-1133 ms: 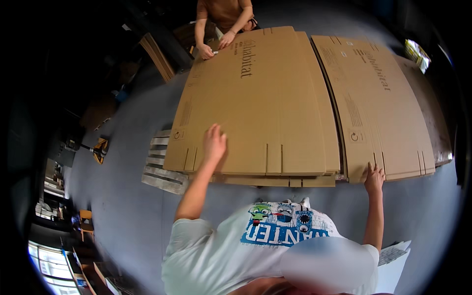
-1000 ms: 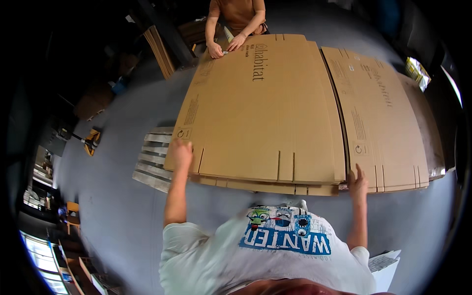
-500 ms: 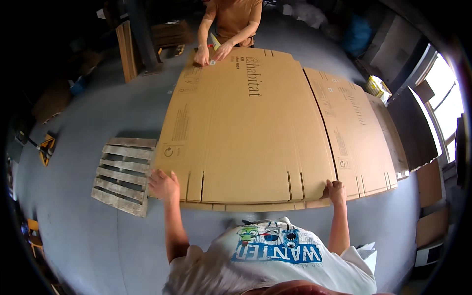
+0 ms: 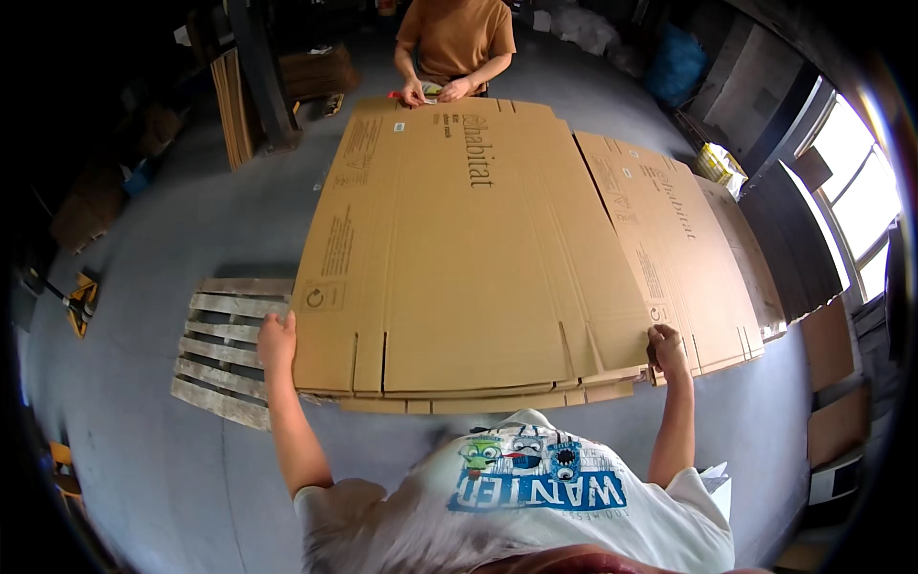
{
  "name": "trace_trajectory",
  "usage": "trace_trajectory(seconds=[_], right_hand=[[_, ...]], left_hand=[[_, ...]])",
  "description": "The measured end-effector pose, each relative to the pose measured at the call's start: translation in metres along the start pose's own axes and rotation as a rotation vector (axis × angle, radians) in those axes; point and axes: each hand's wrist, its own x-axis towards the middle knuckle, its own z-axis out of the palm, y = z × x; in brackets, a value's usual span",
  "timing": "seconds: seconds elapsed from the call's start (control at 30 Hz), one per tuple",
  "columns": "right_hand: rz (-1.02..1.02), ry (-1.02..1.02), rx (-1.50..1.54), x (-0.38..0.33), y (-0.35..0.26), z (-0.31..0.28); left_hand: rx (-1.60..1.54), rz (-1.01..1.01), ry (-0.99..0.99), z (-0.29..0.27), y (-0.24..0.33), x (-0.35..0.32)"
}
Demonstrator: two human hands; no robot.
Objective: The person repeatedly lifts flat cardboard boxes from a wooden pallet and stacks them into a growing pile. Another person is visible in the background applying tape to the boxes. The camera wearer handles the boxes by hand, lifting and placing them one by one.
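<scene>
A large flattened cardboard box [image 4: 469, 268] with dark print lies on top of a stack in front of me. My left hand [image 4: 277, 342] is closed on its left edge, close to the near corner. At the near right corner my right hand [image 4: 669, 350] pinches the same box, and that corner is bent slightly upward. A small pale label [image 4: 399, 126] sits near the box's far left corner. Beneath the top box, edges of further flattened boxes [image 4: 459, 406] stick out toward me.
Across the stack a co-worker [image 4: 457, 43] holds something small and pale in both hands. A second stack of flattened boxes [image 4: 684, 239] adjoins on the right. Left of the stack lies a wooden pallet [image 4: 222, 350]; a yellow pallet jack [image 4: 82, 304] stands farther left.
My left hand has moved left and closed on the box edge. The right corner has risen a little in my right hand. The co-worker's hands have drawn back, leaving the label in view.
</scene>
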Motion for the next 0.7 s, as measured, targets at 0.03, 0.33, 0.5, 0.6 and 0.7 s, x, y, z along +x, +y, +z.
trace_trajectory(seconds=[0.03, 0.33, 0.5, 0.6, 0.7], right_hand=[[0.023, -0.017, 0.042, 0.003, 0.01, 0.007], [0.063, 0.028, 0.21, -0.007, 0.049, 0.029], [0.043, 0.088, 0.246, -0.01, 0.057, 0.029], [0.037, 0.073, 0.284, -0.01, 0.056, 0.03], [0.051, 0.041, 0.306, -0.012, 0.057, 0.027]], left_hand=[[0.025, 0.018, -0.033, 0.006, -0.008, 0.007], [0.181, 0.043, 0.218, 0.034, 0.003, -0.021], [0.15, 0.005, 0.134, 0.031, 0.016, -0.027], [0.09, 0.014, 0.116, 0.028, 0.01, -0.024], [0.013, 0.003, 0.033, 0.024, 0.01, -0.021]])
